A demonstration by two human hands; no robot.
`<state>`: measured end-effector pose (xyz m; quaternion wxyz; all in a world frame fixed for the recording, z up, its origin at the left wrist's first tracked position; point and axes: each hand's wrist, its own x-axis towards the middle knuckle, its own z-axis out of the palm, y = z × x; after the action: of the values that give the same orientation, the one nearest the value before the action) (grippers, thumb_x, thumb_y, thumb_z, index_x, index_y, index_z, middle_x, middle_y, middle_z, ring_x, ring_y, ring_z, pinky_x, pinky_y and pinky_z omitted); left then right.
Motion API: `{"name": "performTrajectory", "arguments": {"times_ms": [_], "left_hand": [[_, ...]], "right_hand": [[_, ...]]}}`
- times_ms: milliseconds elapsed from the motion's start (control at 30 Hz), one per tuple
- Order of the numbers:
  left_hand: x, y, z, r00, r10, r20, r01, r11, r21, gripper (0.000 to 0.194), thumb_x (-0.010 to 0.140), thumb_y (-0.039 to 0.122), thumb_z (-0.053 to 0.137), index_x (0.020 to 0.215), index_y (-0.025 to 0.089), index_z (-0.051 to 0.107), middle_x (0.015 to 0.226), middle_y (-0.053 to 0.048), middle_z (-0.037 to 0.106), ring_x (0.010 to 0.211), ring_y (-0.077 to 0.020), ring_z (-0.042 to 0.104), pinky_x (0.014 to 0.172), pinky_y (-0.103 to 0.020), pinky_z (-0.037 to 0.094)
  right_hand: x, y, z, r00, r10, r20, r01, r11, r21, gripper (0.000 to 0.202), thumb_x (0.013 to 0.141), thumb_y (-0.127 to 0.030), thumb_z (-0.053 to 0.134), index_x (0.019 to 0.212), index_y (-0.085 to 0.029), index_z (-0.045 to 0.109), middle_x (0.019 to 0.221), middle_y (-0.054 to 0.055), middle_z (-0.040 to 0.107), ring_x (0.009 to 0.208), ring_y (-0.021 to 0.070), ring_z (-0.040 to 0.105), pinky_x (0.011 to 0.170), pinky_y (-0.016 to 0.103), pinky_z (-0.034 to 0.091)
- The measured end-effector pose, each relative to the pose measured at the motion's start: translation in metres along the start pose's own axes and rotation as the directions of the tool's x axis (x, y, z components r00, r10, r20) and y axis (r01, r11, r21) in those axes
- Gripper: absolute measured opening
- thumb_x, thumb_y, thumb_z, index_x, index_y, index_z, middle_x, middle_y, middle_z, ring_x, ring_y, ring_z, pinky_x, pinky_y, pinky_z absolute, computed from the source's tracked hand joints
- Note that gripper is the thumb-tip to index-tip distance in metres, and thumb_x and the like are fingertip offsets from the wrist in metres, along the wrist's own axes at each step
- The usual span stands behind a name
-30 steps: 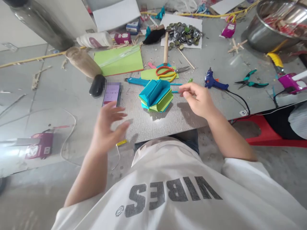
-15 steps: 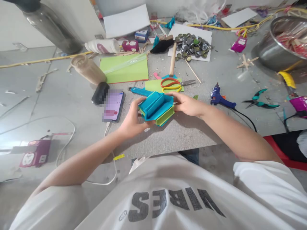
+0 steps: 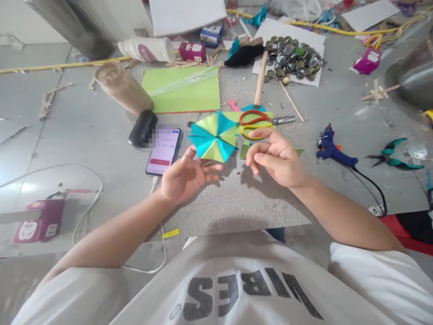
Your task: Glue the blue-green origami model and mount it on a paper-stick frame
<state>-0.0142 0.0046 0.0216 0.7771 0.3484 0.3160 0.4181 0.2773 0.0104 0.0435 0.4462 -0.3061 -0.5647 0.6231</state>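
Observation:
A folded paper piece shows a fan of alternating teal and light green panels meeting at a dark centre. My left hand supports it at its lower left edge, thumb against the side and fingers stretched beneath. Just to the right, my right hand is apart from the paper, its fingers loosely curled and spread with nothing in them. Scissors with red and yellow handles lie behind my right hand, on green paper scraps.
A phone and black case lie left. Behind are a green sheet, wooden-handled tool and bottle caps. Right are a blue glue gun and pliers. A brown bottle stands near the case.
The paper piece, a stacked teal and green block between both hands before, now spreads out as a fan of panels. My right hand has let go and moved right; the view has shifted slightly.

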Motion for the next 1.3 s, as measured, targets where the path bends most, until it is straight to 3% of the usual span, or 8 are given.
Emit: {"name": "performTrajectory", "arguments": {"times_ms": [300, 467, 567, 700, 900, 967, 1100, 1300], "left_hand": [[0.001, -0.003, -0.003, 1.0, 0.019, 0.003, -0.019, 0.999, 0.027, 0.052, 0.083, 0.063, 0.098, 0.116, 0.03, 0.076, 0.123, -0.01, 0.086, 0.104, -0.0316, 0.085, 0.091, -0.052, 0.074], [0.006, -0.019, -0.004, 0.968, 0.25, 0.035, -0.246, 0.905, 0.347, 0.059, 0.089, 0.051, 0.098, 0.135, 0.031, 0.068, 0.1, -0.004, 0.082, 0.085, -0.0218, 0.077, 0.077, -0.038, 0.065], [0.01, -0.03, -0.004, 0.864, 0.503, 0.029, -0.405, 0.66, 0.633, 0.033, 0.095, 0.042, 0.091, 0.115, 0.027, 0.071, 0.085, 0.001, 0.069, 0.075, -0.0174, 0.064, 0.071, -0.035, 0.054], [0.016, -0.035, -0.001, 0.676, 0.736, 0.029, -0.408, 0.341, 0.847, 0.02, 0.092, 0.03, 0.084, 0.089, 0.026, 0.064, 0.078, 0.002, 0.055, 0.071, -0.0172, 0.051, 0.067, -0.037, 0.045], [0.002, -0.039, 0.011, 0.418, 0.901, 0.114, -0.517, 0.133, 0.845, 0.017, 0.097, 0.04, 0.078, 0.091, 0.029, 0.067, 0.082, -0.001, 0.06, 0.074, -0.0211, 0.057, 0.07, -0.041, 0.052], [-0.006, -0.041, 0.015, 0.439, 0.89, 0.124, -0.542, 0.152, 0.826, 0.014, 0.094, 0.037, 0.081, 0.091, 0.029, 0.07, 0.079, 0.0, 0.063, 0.07, -0.0189, 0.056, 0.067, -0.038, 0.05], [-0.015, -0.038, 0.023, 0.59, 0.805, 0.059, -0.512, 0.317, 0.798, 0.023, 0.087, 0.024, 0.088, 0.075, 0.024, 0.068, 0.066, 0.005, 0.059, 0.061, -0.0127, 0.049, 0.059, -0.031, 0.043], [-0.011, -0.026, 0.016, 0.657, 0.735, -0.166, -0.437, 0.551, 0.711, 0.042, 0.088, 0.047, 0.097, 0.068, 0.023, 0.069, 0.065, 0.004, 0.061, 0.063, -0.0114, 0.05, 0.058, -0.03, 0.048]], "right_hand": [[-0.01, 0.022, 0.006, 0.916, -0.262, -0.304, 0.059, 0.837, -0.544, 0.022, 0.093, -0.027, 0.081, 0.109, -0.025, 0.067, 0.096, 0.001, 0.077, 0.08, 0.0144, 0.073, 0.074, 0.03, 0.064], [-0.005, 0.031, 0.015, 0.888, -0.382, -0.256, 0.069, 0.661, -0.748, 0.023, 0.092, -0.024, 0.08, 0.114, -0.024, 0.077, 0.111, 0.005, 0.077, 0.079, 0.0146, 0.066, 0.067, 0.03, 0.057], [0.0, 0.035, 0.021, 0.857, -0.48, -0.186, 0.151, 0.58, -0.8, 0.01, 0.095, -0.02, 0.081, 0.104, -0.023, 0.08, 0.101, 0.004, 0.072, 0.082, 0.016, 0.065, 0.073, 0.032, 0.059], [0.002, 0.034, 0.029, 0.815, -0.568, -0.117, 0.259, 0.538, -0.802, 0.01, 0.099, -0.016, 0.075, 0.095, -0.024, 0.079, 0.099, 0.005, 0.075, 0.085, 0.0183, 0.072, 0.072, 0.033, 0.061], [-0.017, 0.021, 0.04, 0.751, -0.658, 0.06, 0.409, 0.39, -0.825, 0.021, 0.103, -0.012, 0.07, 0.112, -0.029, 0.08, 0.106, 0.005, 0.088, 0.092, 0.0223, 0.084, 0.075, 0.037, 0.067], [-0.023, 0.019, 0.043, 0.73, -0.667, 0.148, 0.451, 0.307, -0.838, 0.025, 0.103, -0.012, 0.071, 0.117, -0.031, 0.079, 0.103, 0.004, 0.089, 0.088, 0.0224, 0.085, 0.073, 0.037, 0.067], [-0.025, 0.024, 0.049, 0.675, -0.699, 0.236, 0.534, 0.241, -0.81, 0.017, 0.108, -0.021, 0.07, 0.121, -0.029, 0.076, 0.101, 0.005, 0.09, 0.085, 0.0217, 0.086, 0.072, 0.036, 0.068], [-0.027, 0.033, 0.042, 0.632, -0.739, 0.234, 0.557, 0.223, -0.8, 0.028, 0.112, -0.044, 0.061, 0.133, -0.033, 0.075, 0.102, 0.008, 0.085, 0.085, 0.0244, 0.081, 0.064, 0.04, 0.063]]}}
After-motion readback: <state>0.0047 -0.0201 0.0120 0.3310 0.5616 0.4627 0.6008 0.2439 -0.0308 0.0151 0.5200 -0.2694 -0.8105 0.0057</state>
